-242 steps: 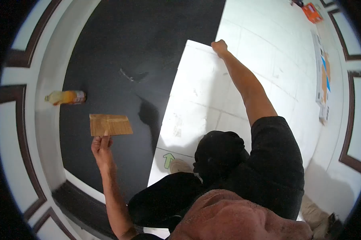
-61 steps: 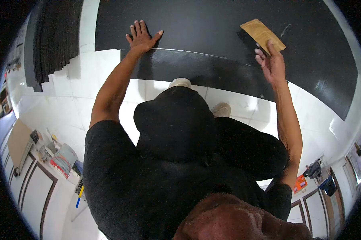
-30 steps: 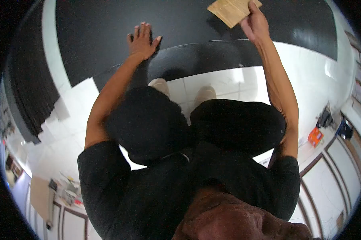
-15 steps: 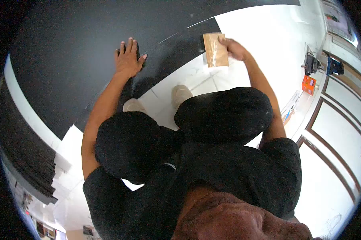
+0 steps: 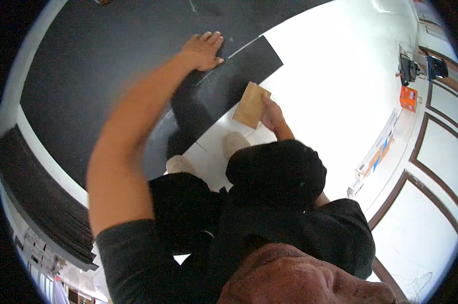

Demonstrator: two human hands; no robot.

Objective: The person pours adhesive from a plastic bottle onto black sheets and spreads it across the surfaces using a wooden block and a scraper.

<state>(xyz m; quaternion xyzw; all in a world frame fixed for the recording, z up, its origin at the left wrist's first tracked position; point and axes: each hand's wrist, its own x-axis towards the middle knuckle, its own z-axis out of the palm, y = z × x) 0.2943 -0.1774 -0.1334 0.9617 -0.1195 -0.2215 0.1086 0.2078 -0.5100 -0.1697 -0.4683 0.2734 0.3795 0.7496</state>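
Observation:
My left hand [image 5: 202, 51] lies palm down on the dark floor covering [image 5: 137, 50], fingers stretched out, close to a pale seam line. At the near side of that line lies a dark strip [image 5: 229, 83] of the same look, its right end beside the white floor. My right hand [image 5: 273, 114] grips a flat tan rectangular block [image 5: 251, 105] by its right edge, thumb on top. The block is tilted and overlaps the near edge of the strip in this view.
My shoes [image 5: 234, 144] stand on white floor tiles just short of the strip. A stack of dark planks [image 5: 41, 197] lies at the left. Along the right wall are a long carton [image 5: 378, 152], an orange box [image 5: 408, 99] and a dark device [image 5: 407, 69].
My left hand has slid right and slightly up along the seam. My right hand has drawn the tan block nearer and to the left, turning it.

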